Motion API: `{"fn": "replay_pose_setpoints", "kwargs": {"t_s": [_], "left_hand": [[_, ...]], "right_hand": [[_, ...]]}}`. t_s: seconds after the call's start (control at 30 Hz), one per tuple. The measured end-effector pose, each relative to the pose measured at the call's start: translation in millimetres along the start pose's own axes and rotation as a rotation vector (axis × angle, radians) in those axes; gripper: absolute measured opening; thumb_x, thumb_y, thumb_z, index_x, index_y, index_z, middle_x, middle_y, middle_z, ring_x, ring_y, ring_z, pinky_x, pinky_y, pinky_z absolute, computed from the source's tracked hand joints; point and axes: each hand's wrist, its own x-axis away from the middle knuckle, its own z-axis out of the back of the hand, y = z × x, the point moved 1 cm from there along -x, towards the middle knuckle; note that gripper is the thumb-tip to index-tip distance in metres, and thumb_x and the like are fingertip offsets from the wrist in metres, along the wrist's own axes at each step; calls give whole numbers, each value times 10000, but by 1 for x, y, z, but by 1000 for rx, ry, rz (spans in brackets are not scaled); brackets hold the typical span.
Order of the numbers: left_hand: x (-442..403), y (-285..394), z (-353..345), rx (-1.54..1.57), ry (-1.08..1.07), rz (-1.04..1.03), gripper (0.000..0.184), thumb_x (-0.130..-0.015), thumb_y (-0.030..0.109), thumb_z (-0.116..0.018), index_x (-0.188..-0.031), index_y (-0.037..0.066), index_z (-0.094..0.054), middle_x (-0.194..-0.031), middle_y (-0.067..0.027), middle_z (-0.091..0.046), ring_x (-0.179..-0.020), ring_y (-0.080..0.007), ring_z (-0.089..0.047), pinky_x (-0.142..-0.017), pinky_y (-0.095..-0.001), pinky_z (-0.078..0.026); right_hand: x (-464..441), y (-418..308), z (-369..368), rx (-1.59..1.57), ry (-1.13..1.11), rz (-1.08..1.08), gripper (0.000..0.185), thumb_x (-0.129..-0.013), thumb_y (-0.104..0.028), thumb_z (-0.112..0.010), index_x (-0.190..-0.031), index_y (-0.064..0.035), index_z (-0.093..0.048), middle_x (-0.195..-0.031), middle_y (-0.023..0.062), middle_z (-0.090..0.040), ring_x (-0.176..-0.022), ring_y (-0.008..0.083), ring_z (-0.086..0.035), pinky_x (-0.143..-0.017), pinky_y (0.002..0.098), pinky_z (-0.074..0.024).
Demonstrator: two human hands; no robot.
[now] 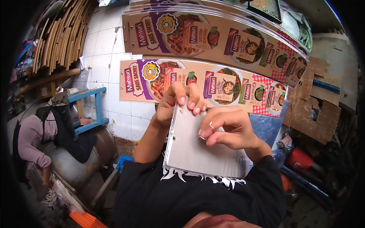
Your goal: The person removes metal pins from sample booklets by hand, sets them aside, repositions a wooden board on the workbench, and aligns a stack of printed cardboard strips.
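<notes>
A grey panel (207, 152), wrapped in clear plastic, is tilted up against my chest. Small metal eyelets are set along its left edge. My left hand (182, 98) is closed over the panel's top left corner, its fingertips lying on the grey face. In front of the panel, my right hand (232, 129) pinches a thin, pale, curved piece (211, 124) that looks like string or wire; its exact kind is too small to make out. Just beyond my hands, a printed Mahsuri sign (131, 81) with food pictures lies flat on the white-tiled table.
More printed signs (146, 36) are stacked behind, with a dark tray (266, 9) of small pieces on top. Torn cardboard (315, 110) is at right. At left are wooden slats (64, 36), a blue frame (99, 108) and another person in a pink sleeve (32, 140) beside a metal cylinder (85, 163).
</notes>
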Motion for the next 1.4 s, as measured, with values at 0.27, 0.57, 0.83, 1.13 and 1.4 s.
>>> {"fn": "replay_pose_setpoints", "kwargs": {"t_s": [0.27,0.57,0.83,1.13,1.4], "left_hand": [[-2,-6,-4,98,-3,-19,212,-899,160,-683,-963,149,-481,-908,-52,-471,-862,-158,-501,-798,-282,-423],[-11,-8,-13,76,8,-47,356,-879,183,-705,-1124,158,-449,-910,-39,-480,-858,-148,-480,-787,-267,-405],[-10,-3,-15,72,51,21,459,-844,208,-736,-1163,130,-416,-899,-37,-474,-855,-142,-477,-763,-258,-393],[-11,-4,-17,37,72,20,479,-842,217,-742,-1183,122,-419,-881,-33,-460,-823,-133,-473,-742,-242,-396],[-10,-4,-16,70,45,24,507,-838,227,-750,-1200,107,-417,-875,-42,-454,-825,-139,-484,-749,-245,-451]], "right_hand": [[-10,8,-23,142,341,50,195,-851,-160,-748,-838,10,-655,-838,102,-651,-747,192,-626,-761,303,-495],[-16,-4,-28,354,416,99,112,-806,-63,-759,-829,9,-677,-765,96,-628,-692,180,-605,-631,269,-460],[-17,-3,-27,374,406,109,112,-795,-47,-761,-825,11,-669,-754,96,-621,-654,168,-589,-601,261,-449],[-18,-6,-26,428,390,114,120,-798,-30,-749,-819,14,-639,-754,99,-605,-622,157,-560,-571,253,-427],[-16,-7,-27,415,385,134,134,-807,-16,-717,-788,17,-588,-701,89,-560,-582,155,-514,-535,256,-396]]}}
